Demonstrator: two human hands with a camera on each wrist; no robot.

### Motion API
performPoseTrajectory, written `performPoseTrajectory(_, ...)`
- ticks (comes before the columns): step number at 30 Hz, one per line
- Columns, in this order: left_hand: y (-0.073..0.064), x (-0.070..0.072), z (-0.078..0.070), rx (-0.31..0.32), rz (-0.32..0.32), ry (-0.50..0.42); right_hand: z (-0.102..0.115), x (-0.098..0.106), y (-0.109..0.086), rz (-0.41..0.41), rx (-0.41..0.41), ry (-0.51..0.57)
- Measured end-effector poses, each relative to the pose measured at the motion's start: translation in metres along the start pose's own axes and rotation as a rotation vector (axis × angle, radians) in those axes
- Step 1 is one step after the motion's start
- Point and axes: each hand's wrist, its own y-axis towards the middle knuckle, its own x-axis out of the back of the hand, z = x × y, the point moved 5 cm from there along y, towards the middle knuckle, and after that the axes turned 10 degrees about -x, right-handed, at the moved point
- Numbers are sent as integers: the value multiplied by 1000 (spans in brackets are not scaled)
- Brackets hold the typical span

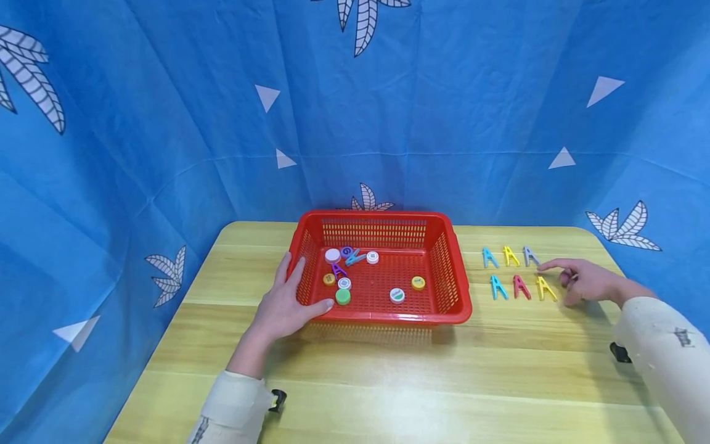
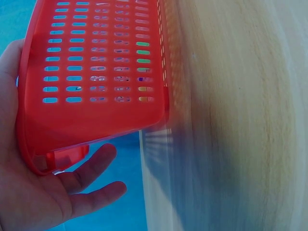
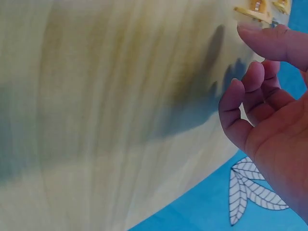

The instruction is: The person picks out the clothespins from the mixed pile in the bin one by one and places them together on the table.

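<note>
My left hand (image 1: pixel 281 308) grips the near left corner of a red plastic basket (image 1: pixel 383 319). Its thumb lies along the front rim and its fingers reach over the left rim; in the left wrist view two fingers stick out past the basket's end wall. At the right, my right hand (image 1: pixel 590 280) holds nothing. Its index finger stretches toward a pale purple clothespin (image 1: pixel 530 255), tip close to one leg, while the other fingers bend loosely. Below that one lies a yellow clothespin (image 1: pixel 546 288), beside a red clothespin (image 1: pixel 521 287).
Inside the basket lie several bottle caps, among them a green cap (image 1: pixel 342 296), plus a blue clothespin (image 1: pixel 355 256) and a purple clothespin (image 1: pixel 338 271). More clothespins stand in two rows on the wooden table (image 1: pixel 399 382). A blue curtain (image 1: pixel 355 123) hangs behind and beside it.
</note>
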Motion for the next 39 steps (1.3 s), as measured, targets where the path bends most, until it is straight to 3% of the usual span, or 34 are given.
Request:
performPoseTrajectory(17,0,2,-2,-11,3,8,52,18,2,-71,102,-82)
performPoseTrajectory(25,-1,2,-2,-10,-1,5,77,25,4,-80,111,-126)
performPoseTrajectory(34,0,4,-2,6,0,-4,111,28,6,-77,121,-142)
performPoseTrajectory(39,0,3,-2,2,4,-13,128,29,8,-62,149,-91)
